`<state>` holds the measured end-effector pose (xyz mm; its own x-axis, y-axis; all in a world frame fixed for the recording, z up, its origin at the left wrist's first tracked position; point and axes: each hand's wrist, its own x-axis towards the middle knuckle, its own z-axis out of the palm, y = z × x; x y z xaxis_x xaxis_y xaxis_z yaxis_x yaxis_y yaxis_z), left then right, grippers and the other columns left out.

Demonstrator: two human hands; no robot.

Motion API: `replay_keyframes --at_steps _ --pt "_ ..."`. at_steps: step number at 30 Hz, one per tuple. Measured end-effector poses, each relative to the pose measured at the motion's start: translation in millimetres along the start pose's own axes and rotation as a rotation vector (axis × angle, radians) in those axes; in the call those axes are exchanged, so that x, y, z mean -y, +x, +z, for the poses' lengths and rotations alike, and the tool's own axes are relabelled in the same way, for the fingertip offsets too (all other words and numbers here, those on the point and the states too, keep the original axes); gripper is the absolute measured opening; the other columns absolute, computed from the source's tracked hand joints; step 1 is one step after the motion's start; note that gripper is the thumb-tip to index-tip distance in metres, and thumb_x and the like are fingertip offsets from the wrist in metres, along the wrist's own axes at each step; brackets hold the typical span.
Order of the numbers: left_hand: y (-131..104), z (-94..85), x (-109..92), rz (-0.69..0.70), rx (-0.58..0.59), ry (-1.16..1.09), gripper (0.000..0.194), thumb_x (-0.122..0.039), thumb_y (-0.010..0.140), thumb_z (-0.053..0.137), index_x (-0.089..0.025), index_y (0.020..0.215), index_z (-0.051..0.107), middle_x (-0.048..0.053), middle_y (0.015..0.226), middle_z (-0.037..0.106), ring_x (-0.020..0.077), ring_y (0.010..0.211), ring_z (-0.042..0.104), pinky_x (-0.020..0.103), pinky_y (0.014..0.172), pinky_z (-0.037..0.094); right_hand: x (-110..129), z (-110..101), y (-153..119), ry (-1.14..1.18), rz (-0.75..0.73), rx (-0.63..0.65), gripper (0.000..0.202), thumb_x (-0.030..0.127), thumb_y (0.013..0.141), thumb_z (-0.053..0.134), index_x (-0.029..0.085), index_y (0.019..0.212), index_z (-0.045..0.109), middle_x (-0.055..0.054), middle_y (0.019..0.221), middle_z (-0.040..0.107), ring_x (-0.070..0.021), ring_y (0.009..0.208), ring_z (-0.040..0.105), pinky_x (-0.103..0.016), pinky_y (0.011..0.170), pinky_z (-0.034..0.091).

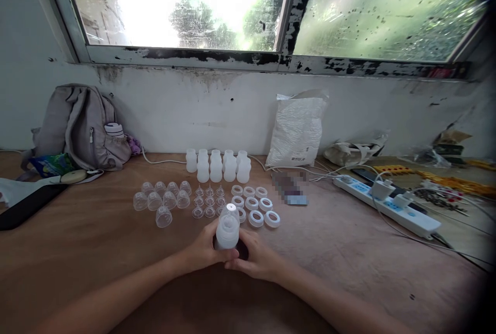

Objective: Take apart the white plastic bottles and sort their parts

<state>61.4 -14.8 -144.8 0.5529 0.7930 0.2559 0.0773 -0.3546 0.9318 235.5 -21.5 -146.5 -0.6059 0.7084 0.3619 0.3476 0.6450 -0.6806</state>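
Both hands are wrapped round a baby bottle (pixel 228 228) near the front of the table, tilted away from me with a clear dome over its top. My left hand (pixel 207 251) grips its left side and my right hand (pixel 258 255) its right, the thumbs meeting at the front. A dark patch shows between the palms. Just beyond lie rows of clear silicone nipples (pixel 210 201) and white collar rings (pixel 251 203). Clear dome caps (pixel 169 199) stand to the left. Several frosted bottles (pixel 216 168) are lined up at the back.
A grey backpack (pixel 79 127) leans on the wall at left, near a black case (pixel 31 207). A white plastic bag (pixel 296 132) stands at the back. On the right, a power strip (pixel 387 205) with plugs and cables crosses the table (pixel 329 272).
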Motion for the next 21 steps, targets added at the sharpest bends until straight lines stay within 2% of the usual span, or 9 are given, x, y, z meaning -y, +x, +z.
replay_keyframes --at_steps 2,4,7,9,13,16,18,21 --pt "0.8 0.3 -0.8 -0.008 -0.012 0.01 0.046 -0.035 0.067 0.064 -0.013 0.105 0.05 0.008 0.1 0.057 0.0218 0.091 0.052 0.032 0.08 0.042 -0.9 -6.9 -3.1 -0.081 -0.015 -0.051 0.032 0.038 0.074 0.057 0.016 0.096 0.053 -0.006 0.085 0.06 -0.0183 0.074 0.056 -0.03 0.068 0.045" --pt "2.4 -2.3 -5.1 0.001 -0.024 0.058 0.044 -0.035 0.067 0.064 -0.013 0.104 0.05 0.007 0.096 0.058 0.0201 0.087 0.053 0.029 0.075 0.042 -0.8 -16.6 -3.1 -0.093 -0.015 -0.162 0.027 0.037 0.08 0.048 0.017 0.097 0.051 -0.005 0.077 0.057 -0.0146 0.063 0.054 -0.027 0.06 0.044" --pt "5.4 -10.0 -13.9 -0.013 -0.007 0.203 0.04 -0.033 0.064 0.064 -0.013 0.097 0.052 0.004 0.088 0.059 0.0169 0.078 0.053 0.025 0.067 0.041 2.5 -32.4 3.0 0.0 0.005 -0.308 0.036 0.037 0.084 0.042 0.019 0.115 0.04 -0.004 0.084 0.053 -0.0108 0.057 0.051 -0.023 0.051 0.043" --pt "7.3 -15.9 -19.8 -0.062 0.063 0.296 0.033 -0.032 0.063 0.064 -0.014 0.089 0.054 0.001 0.079 0.058 0.0145 0.07 0.053 0.023 0.061 0.04 6.1 -40.3 7.8 0.039 0.031 -0.29 0.037 0.036 0.084 0.042 0.021 0.118 0.038 -0.005 0.088 0.052 -0.01 0.058 0.05 -0.022 0.05 0.044" --pt "10.9 -26.7 -30.8 -0.176 0.175 0.433 0.033 -0.034 0.06 0.063 -0.015 0.087 0.056 0.0 0.074 0.059 0.0146 0.065 0.054 0.021 0.055 0.037 8.2 -44.1 10.5 0.025 0.073 -0.165 0.024 0.034 0.083 0.046 0.019 0.1 0.053 -0.004 0.084 0.055 -0.0117 0.064 0.05 -0.022 0.054 0.044" --pt "13.1 -33.6 -39.3 -0.243 0.211 0.525 0.033 -0.037 0.057 0.063 -0.015 0.082 0.058 0.001 0.073 0.06 0.0158 0.065 0.055 0.021 0.052 0.037 3.0 -38.4 7.6 0.153 0.114 -0.08 0.033 0.035 0.077 0.055 0.019 0.106 0.049 -0.003 0.086 0.054 -0.0112 0.062 0.051 -0.021 0.051 0.043" --pt "13.8 -36.6 -45.2 -0.268 0.221 0.588 0.031 -0.038 0.057 0.062 -0.015 0.077 0.059 0.001 0.072 0.06 0.0163 0.064 0.056 0.021 0.051 0.037 -1.2 -33.3 5.5 0.213 0.124 -0.082 0.04 0.035 0.073 0.06 0.02 0.108 0.047 -0.003 0.085 0.053 -0.0112 0.063 0.051 -0.021 0.051 0.043" --pt "12.7 -37.5 -53.2 -0.279 0.216 0.658 0.028 -0.037 0.057 0.061 -0.016 0.076 0.059 0.001 0.072 0.061 0.017 0.064 0.057 0.021 0.051 0.037 -4.0 -26.6 2.8 0.208 0.118 -0.151 0.041 0.034 0.071 0.063 0.019 0.106 0.049 -0.004 0.087 0.053 -0.0136 0.07 0.051 -0.022 0.055 0.043"
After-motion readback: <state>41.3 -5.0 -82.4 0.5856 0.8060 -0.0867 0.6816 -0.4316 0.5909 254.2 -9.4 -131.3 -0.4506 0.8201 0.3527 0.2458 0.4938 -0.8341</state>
